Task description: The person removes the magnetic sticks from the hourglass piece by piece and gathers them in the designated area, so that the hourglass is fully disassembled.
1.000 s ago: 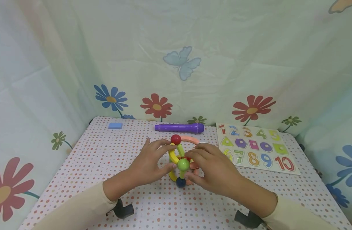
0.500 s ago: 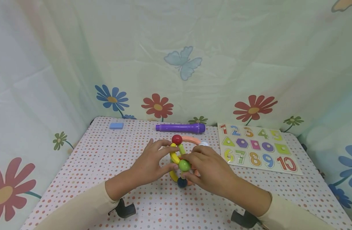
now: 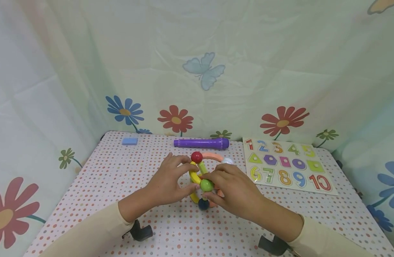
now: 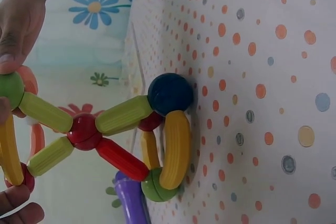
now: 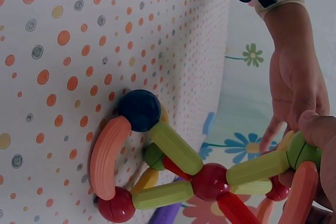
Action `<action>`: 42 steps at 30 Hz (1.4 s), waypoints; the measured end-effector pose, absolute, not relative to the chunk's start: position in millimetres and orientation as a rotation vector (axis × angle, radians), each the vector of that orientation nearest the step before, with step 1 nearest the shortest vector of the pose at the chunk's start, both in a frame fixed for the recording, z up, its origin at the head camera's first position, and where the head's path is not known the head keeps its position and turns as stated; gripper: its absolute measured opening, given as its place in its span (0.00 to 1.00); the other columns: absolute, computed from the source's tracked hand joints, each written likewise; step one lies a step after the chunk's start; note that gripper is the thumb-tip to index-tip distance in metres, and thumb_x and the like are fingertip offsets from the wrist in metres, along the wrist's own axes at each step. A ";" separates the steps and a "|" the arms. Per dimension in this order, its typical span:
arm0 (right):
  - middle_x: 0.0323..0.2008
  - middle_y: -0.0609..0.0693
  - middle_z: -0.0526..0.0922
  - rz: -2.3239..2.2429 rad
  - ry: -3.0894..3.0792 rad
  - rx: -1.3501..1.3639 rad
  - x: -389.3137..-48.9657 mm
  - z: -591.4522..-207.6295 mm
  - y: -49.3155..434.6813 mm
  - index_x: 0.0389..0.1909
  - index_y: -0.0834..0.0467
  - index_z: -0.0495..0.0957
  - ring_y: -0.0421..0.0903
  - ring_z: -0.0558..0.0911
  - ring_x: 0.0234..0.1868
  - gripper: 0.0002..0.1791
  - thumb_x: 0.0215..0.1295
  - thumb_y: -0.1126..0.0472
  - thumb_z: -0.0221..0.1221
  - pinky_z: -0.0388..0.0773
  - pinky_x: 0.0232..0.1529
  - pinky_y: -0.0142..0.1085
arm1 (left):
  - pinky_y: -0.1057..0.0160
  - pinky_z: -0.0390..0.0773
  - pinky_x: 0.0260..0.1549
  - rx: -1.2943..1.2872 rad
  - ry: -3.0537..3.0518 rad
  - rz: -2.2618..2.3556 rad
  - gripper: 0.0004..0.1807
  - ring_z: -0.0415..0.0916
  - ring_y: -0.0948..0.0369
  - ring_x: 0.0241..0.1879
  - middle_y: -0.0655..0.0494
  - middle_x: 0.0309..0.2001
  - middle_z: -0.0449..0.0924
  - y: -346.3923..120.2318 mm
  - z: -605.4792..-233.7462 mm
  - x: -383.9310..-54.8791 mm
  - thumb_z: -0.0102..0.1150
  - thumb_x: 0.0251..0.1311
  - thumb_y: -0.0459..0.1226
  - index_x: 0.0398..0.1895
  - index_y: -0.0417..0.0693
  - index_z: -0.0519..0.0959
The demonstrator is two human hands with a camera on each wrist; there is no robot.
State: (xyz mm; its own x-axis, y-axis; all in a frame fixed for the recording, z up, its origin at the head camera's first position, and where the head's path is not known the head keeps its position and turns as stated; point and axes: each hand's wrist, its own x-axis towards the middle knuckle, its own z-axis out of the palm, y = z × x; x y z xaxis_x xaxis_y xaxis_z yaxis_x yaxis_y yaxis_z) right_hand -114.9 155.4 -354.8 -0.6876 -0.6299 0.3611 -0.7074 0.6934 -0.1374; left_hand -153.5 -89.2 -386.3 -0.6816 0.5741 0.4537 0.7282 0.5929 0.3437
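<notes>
A magnetic ball-and-stick model stands on the table, with a red ball at its centre and straight green and red sticks spreading from it. Its dark blue ball rests low against the tabletop. My left hand spans the upper yellow curved stick, thumb by the green ball and fingertips towards the upper red ball. From the other side, my right hand pinches the upper green ball between thumb and fingers. Its palm covers part of the model's right side in the head view.
Behind the model lies a purple toy microphone. A number and shape puzzle board is at the right rear, a small blue block at the left rear. Flowered curtain surrounds the dotted table.
My right hand has shifted slightly left, and its fingers have closed onto the upper green ball. More of the white ball shows behind it. My left hand stays nearly in place.
</notes>
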 end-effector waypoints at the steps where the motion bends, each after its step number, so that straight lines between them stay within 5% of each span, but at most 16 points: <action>1: 0.38 0.39 0.83 0.387 -2.616 1.062 -115.0 -354.8 155.5 0.55 0.52 0.84 0.43 0.76 0.50 0.28 0.56 0.45 0.75 0.77 0.49 0.40 | 0.29 0.56 0.67 -1.066 -2.520 -0.732 0.22 0.73 0.56 0.57 0.56 0.53 0.76 -89.0 -386.2 -153.9 0.75 0.55 0.51 0.51 0.58 0.83; 18: 0.40 0.40 0.82 0.415 -2.596 1.083 -115.2 -356.5 157.1 0.56 0.51 0.84 0.41 0.75 0.49 0.28 0.55 0.46 0.76 0.78 0.48 0.39 | 0.36 0.59 0.68 -1.069 -2.579 -0.763 0.20 0.70 0.58 0.57 0.59 0.52 0.76 -93.4 -382.2 -159.8 0.73 0.47 0.50 0.44 0.59 0.81; 25: 0.37 0.35 0.79 0.424 -2.584 1.087 -114.9 -356.6 157.2 0.56 0.48 0.84 0.39 0.73 0.48 0.27 0.55 0.46 0.77 0.76 0.46 0.36 | 0.41 0.61 0.68 -1.060 -2.586 -0.769 0.32 0.69 0.62 0.58 0.65 0.51 0.76 -101.4 -384.8 -161.1 0.73 0.45 0.52 0.55 0.55 0.77; 31: 0.43 0.37 0.80 0.401 -2.621 1.044 -112.6 -355.5 158.6 0.58 0.48 0.82 0.40 0.73 0.52 0.30 0.56 0.42 0.75 0.76 0.53 0.37 | 0.51 0.69 0.61 -1.002 -2.646 -0.749 0.37 0.67 0.64 0.57 0.68 0.53 0.75 -112.9 -388.2 -159.0 0.75 0.41 0.53 0.57 0.56 0.75; 42: 0.54 0.48 0.83 0.393 -2.453 1.112 -112.0 -359.5 167.0 0.55 0.56 0.83 0.49 0.75 0.62 0.30 0.54 0.45 0.76 0.71 0.65 0.45 | 0.47 0.72 0.62 -0.820 -2.845 -0.738 0.38 0.67 0.60 0.64 0.66 0.59 0.75 -140.1 -395.3 -156.1 0.78 0.42 0.50 0.61 0.57 0.76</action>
